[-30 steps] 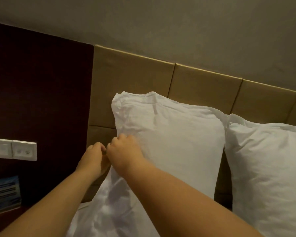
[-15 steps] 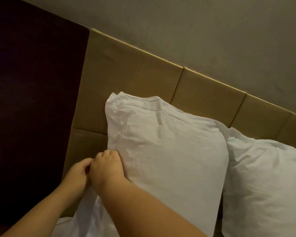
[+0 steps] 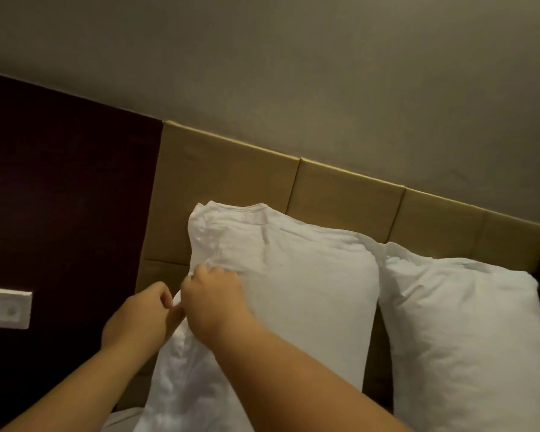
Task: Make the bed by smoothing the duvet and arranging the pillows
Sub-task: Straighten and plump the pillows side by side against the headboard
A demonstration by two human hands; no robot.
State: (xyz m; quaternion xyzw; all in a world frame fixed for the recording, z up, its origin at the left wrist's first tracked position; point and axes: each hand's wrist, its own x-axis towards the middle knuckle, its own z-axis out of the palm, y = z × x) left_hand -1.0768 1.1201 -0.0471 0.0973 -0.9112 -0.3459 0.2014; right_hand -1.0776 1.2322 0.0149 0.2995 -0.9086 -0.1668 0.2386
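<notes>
Pillow stage, mid-adjustment. Left pillow (image 3: pixel 296 294) stands upright against the headboard (image 3: pixel 231 176), near its left end. Right pillow (image 3: pixel 468 332) stands upright just beside it, the two touching along their inner edges.

Both hands are at the left pillow's left edge. Left hand (image 3: pixel 141 319): fingers curled together, pinching a bit of the white case fabric at that edge. Right hand (image 3: pixel 214 304): fingers closed on a fold of the case, knuckles up, gathered cloth bunching above them. Looks like tidying the open end or slack of the case, my read only.

Done, as far as visible: both pillows up at the headboard. Left to do: the left pillow's top-left corner is wrinkled and its lower left side hangs loose. Right pillow looks settled, a few creases. Duvet: not clearly in view, just a sliver of white bedding (image 3: pixel 122 420) at the bottom edge, so can't judge smoothing.

Room: tan padded panel headboard, dark wood panel (image 3: pixel 66 219) left of it carrying a white socket plate (image 3: pixel 5 308), plain beige wall (image 3: pixel 293 73) above. Dim, warm light.
</notes>
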